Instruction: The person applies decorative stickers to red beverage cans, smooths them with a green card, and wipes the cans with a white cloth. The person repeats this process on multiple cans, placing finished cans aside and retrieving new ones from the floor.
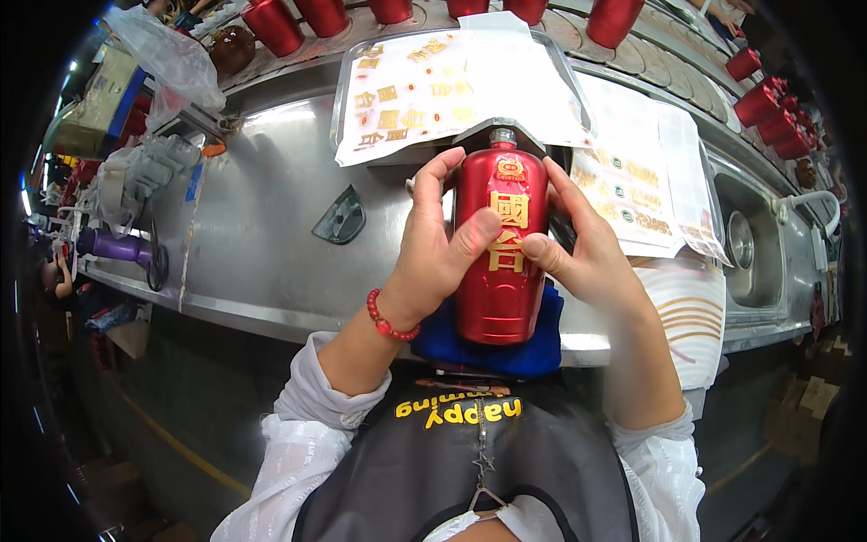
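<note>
A glossy red bottle [495, 307] lies in front of me with its neck pointing away. Gold raised characters and a small gold emblem run down its face. My left hand [435, 237] wraps its left side, the thumb pressed on the gold lettering [508, 210]. From the other side my right hand [589, 237] grips it, its thumb at the lower character. A dark angular rest [526, 134] frames the neck. Blue cloth [536, 348] lies under the base. Left of my left hand is a dark, translucent, wedge-shaped piece [341, 217].
Beyond the bottle, a metal tray [340, 108] holds white sheets with gold character stickers. More sticker sheets [637, 181] lie right, beside a sink [763, 280]. Red bottles [274, 25] line a conveyor [655, 65] behind. A purple flask [116, 246] and plastic bag [176, 59] are left.
</note>
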`<state>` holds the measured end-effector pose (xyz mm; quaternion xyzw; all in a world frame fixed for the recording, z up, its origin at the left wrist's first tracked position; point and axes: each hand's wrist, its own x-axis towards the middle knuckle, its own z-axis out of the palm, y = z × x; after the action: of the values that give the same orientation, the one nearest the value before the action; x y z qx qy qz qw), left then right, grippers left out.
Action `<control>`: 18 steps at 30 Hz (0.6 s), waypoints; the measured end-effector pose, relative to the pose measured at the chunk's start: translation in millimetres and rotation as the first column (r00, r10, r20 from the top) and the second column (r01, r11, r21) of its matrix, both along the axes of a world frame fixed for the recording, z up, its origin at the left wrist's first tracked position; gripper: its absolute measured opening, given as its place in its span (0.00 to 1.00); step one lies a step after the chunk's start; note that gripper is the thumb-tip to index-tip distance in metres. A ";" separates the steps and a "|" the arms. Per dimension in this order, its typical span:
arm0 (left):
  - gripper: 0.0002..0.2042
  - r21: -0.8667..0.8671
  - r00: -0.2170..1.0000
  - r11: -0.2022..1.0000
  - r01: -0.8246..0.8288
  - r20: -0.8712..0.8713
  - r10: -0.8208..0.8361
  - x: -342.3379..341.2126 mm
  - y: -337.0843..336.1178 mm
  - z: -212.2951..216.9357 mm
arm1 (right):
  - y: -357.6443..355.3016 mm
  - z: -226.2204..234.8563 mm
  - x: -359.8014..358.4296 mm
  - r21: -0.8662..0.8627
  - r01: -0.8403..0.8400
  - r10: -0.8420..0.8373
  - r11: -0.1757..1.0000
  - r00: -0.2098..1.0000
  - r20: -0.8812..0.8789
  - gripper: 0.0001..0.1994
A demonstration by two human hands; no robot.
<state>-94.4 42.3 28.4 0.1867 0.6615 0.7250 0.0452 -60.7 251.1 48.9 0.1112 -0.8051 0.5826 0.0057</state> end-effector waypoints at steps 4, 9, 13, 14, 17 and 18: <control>0.45 -0.068 0.998 0.998 0.011 -0.057 -0.015 3.6 0.0 -7.2 | 1.6 -2.8 2.2 0.034 -0.019 0.020 0.999 1.000 -0.017 0.50; 0.50 0.050 0.993 0.993 0.110 0.037 -0.112 4.6 -4.7 -7.1 | 7.4 0.3 -1.1 -0.058 -0.029 0.034 0.998 0.996 0.086 0.50; 0.50 0.014 0.992 0.992 0.128 -0.007 -0.128 6.6 -3.4 -9.6 | 7.3 -1.1 0.2 -0.018 -0.051 0.052 0.999 0.998 0.040 0.50; 0.50 -0.005 0.992 0.992 0.129 -0.011 -0.129 6.2 -3.6 -8.3 | 7.6 -2.2 0.0 -0.045 -0.054 0.056 0.998 0.997 0.048 0.51; 0.50 0.021 0.990 0.990 0.143 -0.007 -0.143 4.3 -5.6 -7.5 | 8.1 -5.6 0.4 -0.085 -0.057 0.063 0.995 0.996 0.067 0.51; 0.50 0.043 0.989 0.988 0.148 -0.005 -0.148 3.9 -6.1 -6.9 | 7.7 -6.6 1.0 -0.072 -0.056 0.061 0.996 0.996 0.069 0.52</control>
<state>-90.5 36.2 21.5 0.2370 0.6300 0.7335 0.0941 -59.8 258.8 42.4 0.1136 -0.7803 0.6139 -0.0361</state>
